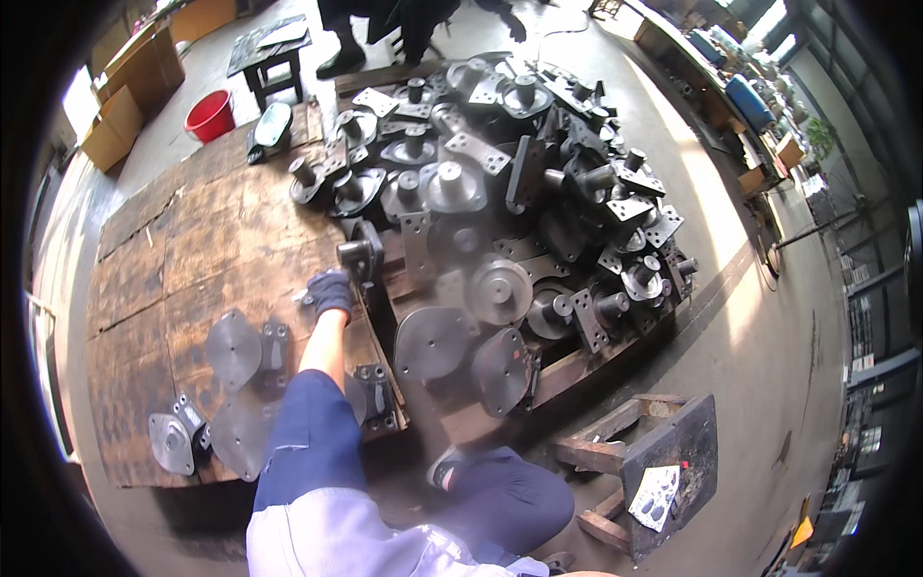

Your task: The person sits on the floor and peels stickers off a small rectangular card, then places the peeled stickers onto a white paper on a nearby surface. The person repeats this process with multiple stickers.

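Note:
My left hand (pixel 330 291), in a dark blue glove, reaches over the left part of the worn wooden boards (pixel 202 231). Its fingers are curled in, with a small pale, shiny thing (pixel 304 297) at their tips, too small to name. Just beyond stands a dark metal flange with a short round shaft (pixel 363 254), near the boards' edge. Nearer me on the wood lie several oval metal plates (pixel 234 349) and drilled bracket blocks (pixel 376 396). My right hand does not show.
A big heap of flanged metal parts (pixel 450 188) covers the pallet (pixel 596 361) ahead and right. A stool (pixel 673 471) with a card on it stands at right. Far off are a red bucket (pixel 210 116), a small black table (pixel 269 58) and another person's legs (pixel 341 43).

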Motion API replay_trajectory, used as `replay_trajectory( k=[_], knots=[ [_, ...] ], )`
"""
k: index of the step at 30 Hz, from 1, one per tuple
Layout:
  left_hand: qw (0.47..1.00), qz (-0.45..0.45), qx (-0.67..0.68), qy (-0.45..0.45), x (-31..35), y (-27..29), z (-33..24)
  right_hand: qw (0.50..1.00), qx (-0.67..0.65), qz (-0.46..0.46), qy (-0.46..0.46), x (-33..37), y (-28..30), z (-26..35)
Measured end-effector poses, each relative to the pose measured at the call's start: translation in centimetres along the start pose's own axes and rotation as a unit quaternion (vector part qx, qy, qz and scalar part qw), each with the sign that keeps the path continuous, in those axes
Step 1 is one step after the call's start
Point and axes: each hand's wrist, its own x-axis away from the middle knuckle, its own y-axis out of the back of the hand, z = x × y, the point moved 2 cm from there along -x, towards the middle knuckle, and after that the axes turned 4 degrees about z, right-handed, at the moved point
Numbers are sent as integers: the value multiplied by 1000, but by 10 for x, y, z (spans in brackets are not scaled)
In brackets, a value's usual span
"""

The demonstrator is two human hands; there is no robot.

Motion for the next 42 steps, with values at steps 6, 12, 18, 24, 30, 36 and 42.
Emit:
replay_trajectory(
  k=[6,12,18,24,30,36,42],
  knots=[
    [997,-78,5,-27,27,-10,35,998,-33,-33,36,7,-19,-4],
    [674,-238,697,-52,45,76,90,779,-611,-104,-97,-2,4,49],
    [174,133,955,-200,214,211,-85,618,-769,-17,164,65,224,178],
    [-56,532,824,-186,459,232,-196,346,-893,-67,281,69,223,235],
    [268,547,740,-286,604,204,-174,312,-930,-184,66,101,159,168],
    [415,347,527,-656,625,212,-182,527,-837,-77,126,134,92,126],
    [468,467,421,-621,655,191,-182,668,-711,2,218,150,62,108]
  ],
)
